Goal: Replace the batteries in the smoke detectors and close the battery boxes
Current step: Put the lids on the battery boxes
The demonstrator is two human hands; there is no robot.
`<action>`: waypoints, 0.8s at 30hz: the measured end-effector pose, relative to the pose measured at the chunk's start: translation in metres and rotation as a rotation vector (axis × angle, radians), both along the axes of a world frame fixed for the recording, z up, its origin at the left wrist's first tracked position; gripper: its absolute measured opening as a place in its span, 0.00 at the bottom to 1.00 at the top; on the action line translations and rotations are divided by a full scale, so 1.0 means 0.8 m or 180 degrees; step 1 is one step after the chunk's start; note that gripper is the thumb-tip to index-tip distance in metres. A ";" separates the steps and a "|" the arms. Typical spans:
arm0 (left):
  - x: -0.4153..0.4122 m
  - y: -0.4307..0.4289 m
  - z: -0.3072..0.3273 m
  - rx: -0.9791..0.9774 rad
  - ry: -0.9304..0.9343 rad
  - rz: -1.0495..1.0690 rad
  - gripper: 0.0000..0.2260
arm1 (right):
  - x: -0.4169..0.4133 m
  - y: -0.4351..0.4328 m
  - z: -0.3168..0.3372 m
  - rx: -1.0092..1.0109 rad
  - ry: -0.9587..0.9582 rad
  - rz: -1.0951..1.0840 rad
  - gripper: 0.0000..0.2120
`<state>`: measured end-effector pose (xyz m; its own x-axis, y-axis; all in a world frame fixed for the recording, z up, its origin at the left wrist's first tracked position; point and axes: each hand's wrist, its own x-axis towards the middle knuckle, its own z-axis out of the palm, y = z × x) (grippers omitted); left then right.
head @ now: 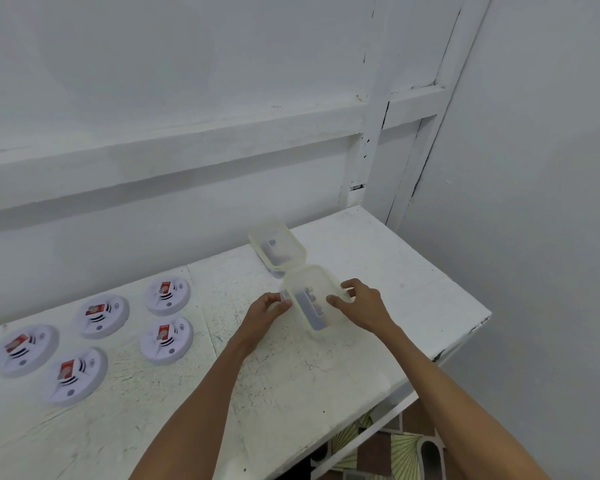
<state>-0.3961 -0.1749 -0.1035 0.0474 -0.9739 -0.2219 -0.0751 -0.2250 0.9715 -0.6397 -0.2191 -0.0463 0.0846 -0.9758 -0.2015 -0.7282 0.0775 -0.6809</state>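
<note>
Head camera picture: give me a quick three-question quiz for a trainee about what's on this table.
1. How many smoke detectors lie on the table?
2. True or false: the left hand and the right hand both hold the nearer box at its sides.
3. Where is the farther box? A: just behind the nearer box, toward the wall. B: on top of a detector. C: on the floor.

Key: 1. Five. 2. True. 3. A.
</note>
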 end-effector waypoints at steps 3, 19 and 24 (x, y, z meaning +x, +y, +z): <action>-0.001 0.001 0.002 -0.0029 -0.0035 -0.0026 0.05 | -0.003 -0.002 -0.001 0.0107 -0.0188 -0.0084 0.28; -0.016 -0.003 0.004 0.0091 -0.0117 0.0147 0.10 | -0.006 0.003 0.008 0.0467 -0.0725 -0.0335 0.24; -0.013 -0.008 0.013 0.0287 -0.0190 0.0422 0.28 | -0.001 -0.006 0.007 0.0273 -0.0205 -0.0252 0.23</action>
<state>-0.4068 -0.1812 -0.0928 0.1898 -0.9345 -0.3010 -0.0959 -0.3228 0.9416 -0.6402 -0.2242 -0.0404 0.0236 -0.9594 -0.2812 -0.6726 0.1929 -0.7144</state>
